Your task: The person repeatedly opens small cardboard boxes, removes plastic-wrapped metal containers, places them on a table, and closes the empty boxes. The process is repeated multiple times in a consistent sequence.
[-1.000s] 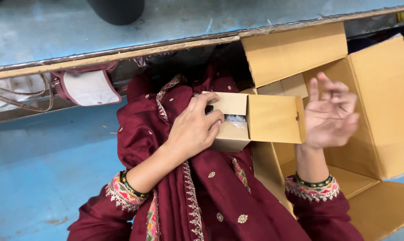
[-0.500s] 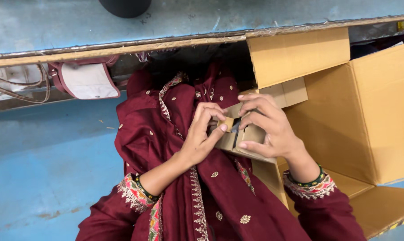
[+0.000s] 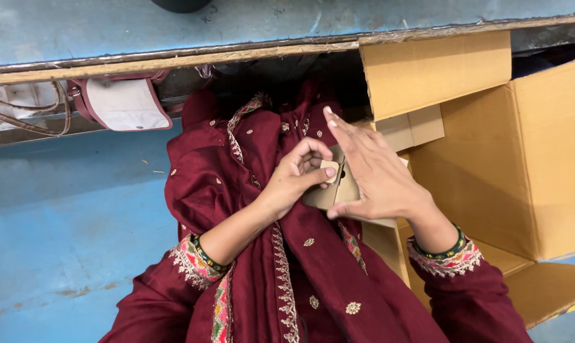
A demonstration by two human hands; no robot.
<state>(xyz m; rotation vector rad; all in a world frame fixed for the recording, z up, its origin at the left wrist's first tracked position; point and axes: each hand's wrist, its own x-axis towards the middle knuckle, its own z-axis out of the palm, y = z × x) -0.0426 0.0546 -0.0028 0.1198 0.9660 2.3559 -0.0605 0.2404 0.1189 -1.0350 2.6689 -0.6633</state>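
A small brown cardboard box (image 3: 328,192) rests on my lap, over dark red embroidered clothing. My left hand (image 3: 297,174) grips its left end, with the thumb pressing a small flap (image 3: 330,170) down. My right hand (image 3: 373,171) lies flat across the top of the box with fingers extended, covering most of it. Both hands touch the box, and its contents are hidden.
A large open cardboard carton (image 3: 522,159) stands on my right with its flaps raised. A maroon and white pouch (image 3: 122,105) with straps hangs under the edge of the blue worktable (image 3: 173,32). The floor (image 3: 59,241) at left is blue.
The small box's lid stood open with my right hand raised clear of it. Both hands have since closed over the box, and the lid is folded down.
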